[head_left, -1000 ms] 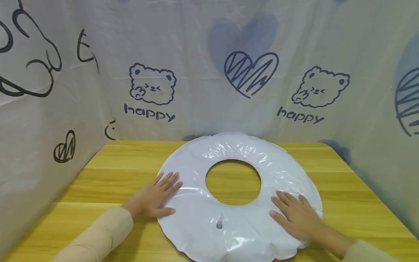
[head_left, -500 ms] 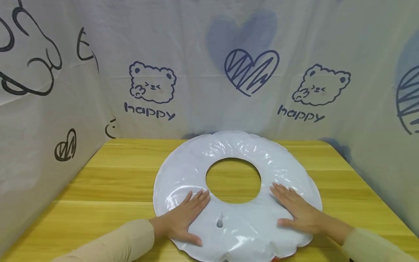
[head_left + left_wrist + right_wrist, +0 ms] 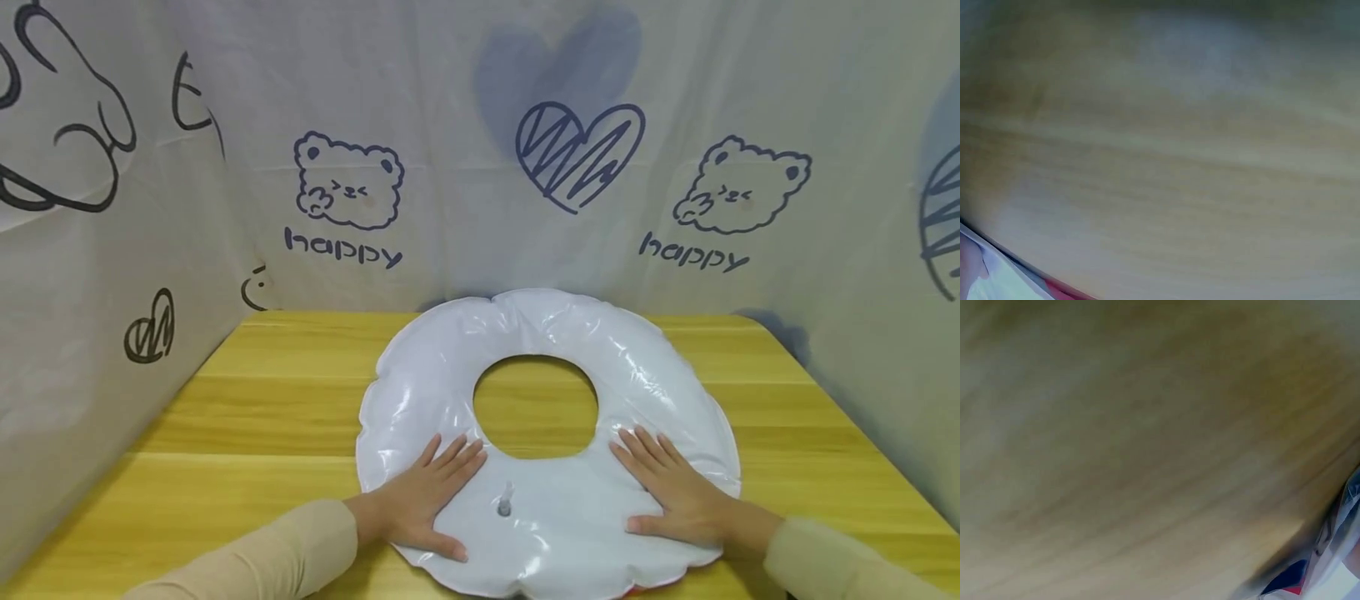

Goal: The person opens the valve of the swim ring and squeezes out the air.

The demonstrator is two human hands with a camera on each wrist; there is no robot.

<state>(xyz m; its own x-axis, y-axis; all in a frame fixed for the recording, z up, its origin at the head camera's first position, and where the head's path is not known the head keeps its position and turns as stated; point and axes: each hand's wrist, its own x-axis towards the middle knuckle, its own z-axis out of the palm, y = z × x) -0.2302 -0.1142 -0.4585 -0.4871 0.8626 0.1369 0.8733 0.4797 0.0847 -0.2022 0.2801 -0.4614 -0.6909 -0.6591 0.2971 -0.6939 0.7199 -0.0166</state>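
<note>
A white inflatable swim ring (image 3: 540, 525) lies flat on the wooden table, puffed up, with shiny creases round its hole. On its near left part rests my left hand (image 3: 427, 500), fingers spread and pointing toward the hole. My right hand (image 3: 675, 492) presses the near right part in the same way, thumb pointing inward. Between the two hands a small clear valve (image 3: 505, 505) stands up from the ring. The left wrist view catches only a corner of the ring (image 3: 1004, 278), with a red patch below its edge; in the right wrist view its underside shows blue and red.
The yellow wood-grain table (image 3: 285, 400) extends around the ring and shows through its hole. Behind and at both sides hangs a pale cloth (image 3: 465, 225) printed with hearts, bears and the word "happy".
My left hand has moved right and nearer from the ring's left edge onto its near left part. My right hand has shifted slightly. New creases show at the ring's far and left edges.
</note>
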